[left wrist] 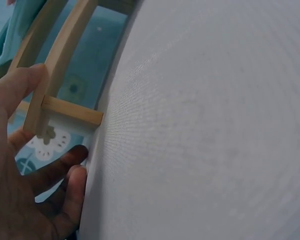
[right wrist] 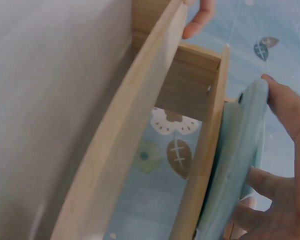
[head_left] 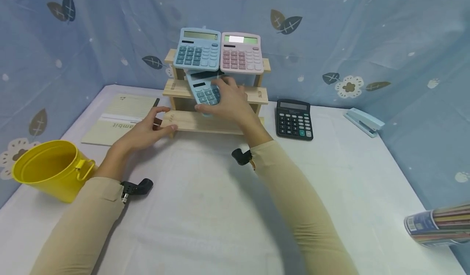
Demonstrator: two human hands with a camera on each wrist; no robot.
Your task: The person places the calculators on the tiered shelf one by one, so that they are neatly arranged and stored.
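Note:
A three-step wooden rack [head_left: 253, 93] stands at the back of the white table [head_left: 205, 209]. On its top step lean a blue calculator [head_left: 198, 49] and a pink calculator [head_left: 241, 52]. My right hand [head_left: 227, 99] grips a second light-blue calculator [head_left: 203, 88] and holds it tilted against the middle step; the right wrist view shows its edge [right wrist: 237, 160] against the wooden step [right wrist: 202, 165]. My left hand [head_left: 148, 128] holds the left end of the bottom step [head_left: 205, 122], thumb on top of the wooden slat [left wrist: 50, 85], fingers under it.
A black calculator [head_left: 294, 119] lies right of the rack, a light-blue stapler [head_left: 363, 121] farther right. A notebook [head_left: 121, 118] lies at the left, a yellow bucket [head_left: 51, 169] at the near left edge. A pack of coloured pens [head_left: 440, 225] sticks in at the right.

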